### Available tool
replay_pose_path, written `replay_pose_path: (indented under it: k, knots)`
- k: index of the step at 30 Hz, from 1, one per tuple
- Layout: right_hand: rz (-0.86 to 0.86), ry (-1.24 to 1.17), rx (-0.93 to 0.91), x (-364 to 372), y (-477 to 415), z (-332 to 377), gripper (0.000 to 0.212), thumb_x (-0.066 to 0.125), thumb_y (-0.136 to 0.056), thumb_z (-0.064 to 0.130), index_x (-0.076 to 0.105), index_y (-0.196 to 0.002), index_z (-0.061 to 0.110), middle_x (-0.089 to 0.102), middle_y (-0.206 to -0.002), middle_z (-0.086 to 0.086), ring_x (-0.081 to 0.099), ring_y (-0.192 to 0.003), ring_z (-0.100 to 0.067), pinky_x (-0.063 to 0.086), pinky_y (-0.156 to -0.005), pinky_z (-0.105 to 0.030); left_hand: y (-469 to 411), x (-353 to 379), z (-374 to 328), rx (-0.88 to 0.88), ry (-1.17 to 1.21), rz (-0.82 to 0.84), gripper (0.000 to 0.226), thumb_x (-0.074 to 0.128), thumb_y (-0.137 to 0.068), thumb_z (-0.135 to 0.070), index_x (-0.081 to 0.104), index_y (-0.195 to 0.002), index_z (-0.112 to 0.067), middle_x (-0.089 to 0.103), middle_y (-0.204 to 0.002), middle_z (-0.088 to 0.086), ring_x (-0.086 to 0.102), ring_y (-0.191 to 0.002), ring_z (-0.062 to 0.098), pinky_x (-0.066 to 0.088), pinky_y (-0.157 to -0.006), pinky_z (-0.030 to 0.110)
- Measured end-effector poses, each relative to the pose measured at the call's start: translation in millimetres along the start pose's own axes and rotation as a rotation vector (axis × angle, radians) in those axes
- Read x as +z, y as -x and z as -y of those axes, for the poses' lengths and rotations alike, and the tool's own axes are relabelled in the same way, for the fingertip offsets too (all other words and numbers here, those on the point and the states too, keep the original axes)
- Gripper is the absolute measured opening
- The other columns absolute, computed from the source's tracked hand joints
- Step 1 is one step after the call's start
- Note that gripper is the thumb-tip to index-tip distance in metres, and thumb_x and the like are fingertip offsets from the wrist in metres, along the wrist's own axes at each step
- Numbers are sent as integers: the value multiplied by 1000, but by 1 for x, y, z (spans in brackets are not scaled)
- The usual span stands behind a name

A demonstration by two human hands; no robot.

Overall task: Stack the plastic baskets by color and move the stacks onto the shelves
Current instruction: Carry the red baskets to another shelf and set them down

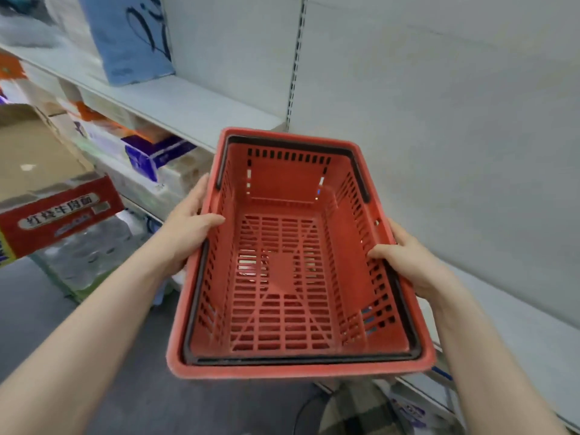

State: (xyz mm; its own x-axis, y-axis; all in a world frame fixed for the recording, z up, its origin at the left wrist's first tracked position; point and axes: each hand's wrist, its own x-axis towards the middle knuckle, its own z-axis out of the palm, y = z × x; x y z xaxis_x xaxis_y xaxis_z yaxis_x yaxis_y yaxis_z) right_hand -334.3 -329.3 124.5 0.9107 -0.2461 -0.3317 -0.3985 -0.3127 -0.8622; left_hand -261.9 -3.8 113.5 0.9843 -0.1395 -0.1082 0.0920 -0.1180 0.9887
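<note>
Both hands clasp the red basket (288,265) mid-frame: left grip (188,227) and right grip (405,259) pinching opposite side rims.

Probably a shop aisle: metal shelves (175,102) stocked with packaged goods (150,155).

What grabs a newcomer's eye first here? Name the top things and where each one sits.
The red plastic basket dominates the centre, empty, with black handles folded along its rim. The left hand and right hand grip its two long sides and hold it up before a bare white shelf on the right. At far left sits a red-labelled carton among stocked packages.
</note>
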Motion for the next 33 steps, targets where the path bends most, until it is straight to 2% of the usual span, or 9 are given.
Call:
replay_pose_path:
  k: [3, 6, 12, 14, 17, 22, 25, 27, 33]
  knots:
    - [-61, 24, 40, -13, -31, 13, 65, 49, -88, -7, 47, -134, 39, 69, -97, -9, 72, -63, -23, 60, -54, -37, -46, 16, -8, 37, -33, 93, 78, 42, -84, 11, 49, -131, -50, 70, -114, -2, 71, -89, 20, 57, -68, 33]
    - [-54, 55, 78, -29, -65, 22, 66, 48, -88, -9, 46, -138, 33, 68, -95, -11, 71, -55, -20, 58, -47, -33, -76, 37, -9, 43, -7, 94, 77, 40, -85, 14, 50, -110, -59, 68, -104, -8, 71, -79, 5, 54, -58, 20]
    - [5, 170, 136, -58, -128, 37, 72, 45, -87, -14, 44, -141, 33, 70, -99, -16, 72, -68, -31, 62, -59, -45, -106, 70, -13, 82, -24, 160, 77, 42, -89, 12, 27, -147, -36, 60, -114, -11, 66, -87, -7, 55, -64, 12]
    - [8, 242, 139, -64, -143, 43, 67, 45, -89, -14, 46, -136, 33, 70, -100, -15, 71, -79, -36, 61, -69, -52, -110, 77, -14, 107, -51, 199, 77, 46, -96, 1, 12, -151, -42, 56, -127, -12, 62, -106, -1, 55, -84, 19]
    - [6, 400, 149, -70, -161, 54, 54, 52, -89, -12, 51, -127, 26, 70, -104, -15, 70, -95, -38, 56, -86, -54, -115, 78, -5, 194, -139, 263, 67, 42, -103, -30, -1, -153, -40, 33, -150, -18, 38, -132, -8, 29, -116, 30]
    - [-119, 773, 99, -66, -162, 61, 60, 71, -84, 7, 51, -139, 19, 67, -127, -11, 63, -114, -31, 46, -93, -34, -139, 51, 16, 450, -686, 148, 74, 25, -93, -68, 13, -156, -33, -9, -166, 2, -21, -150, 17, -5, -118, 38]
    - [-340, 907, 12, -60, -145, 48, 65, 67, -87, 22, 42, -146, 26, 62, -135, -12, 58, -121, -34, 47, -95, -38, -163, 32, 11, 741, -909, 430, 86, 33, -80, -81, 57, -136, -21, 36, -157, 7, 9, -152, 22, 17, -121, 50]
    - [-475, 930, 45, -51, -125, 36, 65, 60, -91, 28, 33, -150, 27, 57, -136, -15, 50, -126, -39, 46, -98, -45, -176, 24, 8, 854, -1030, 520, 81, 45, -72, -80, 67, -122, -20, 59, -135, 6, 35, -142, 28, 31, -115, 51]
    - [-738, 722, 219, 23, -35, 3, 79, 61, -89, 43, 23, -154, 18, 29, -149, -31, 23, -141, -49, 32, -109, -61, -183, 19, 3, 1079, -1120, 466, 60, 56, -67, -77, 68, -94, -25, 58, -93, -5, 49, -100, 18, 47, -87, 34]
